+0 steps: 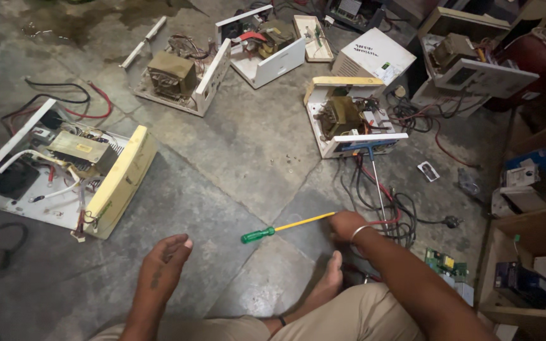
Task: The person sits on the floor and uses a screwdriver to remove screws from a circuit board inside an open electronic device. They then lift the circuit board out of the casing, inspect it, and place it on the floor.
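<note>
The surface is a bare stone floor (248, 145) of large grey slabs with diagonal joints, dusty, with a dark wet-looking patch at the top left. It looks like a repair workshop: wooden shelves (538, 233) stand along the right edge, holding small boxes and a blue case.

Five opened power units with cream or white casings lie on the floor. The largest (64, 173) is at the left, its yellowish front panel tilted outward. A second (175, 76) with a brown transformer sits above it, a third (266, 44) beside that, a fourth (349, 117) in the middle right, and a fifth (469, 69) at the upper right. One closed white box (374, 57) stands between them. Red and black cables (380, 196) tangle below the fourth unit, and one green circuit board (445, 262) lies near the person's right knee.

There are two screwdrivers. One with a green handle and yellow shaft (285, 226) is held by the right hand (347, 224), whose grip is closed on the shaft end, handle pointing left above the floor. The other, blue-handled (374, 180), appears to lean against the fourth unit. The left hand (167, 259) hangs loose with fingers curled, holding nothing. One bare foot (330, 278) rests on the floor between the arms.
</note>
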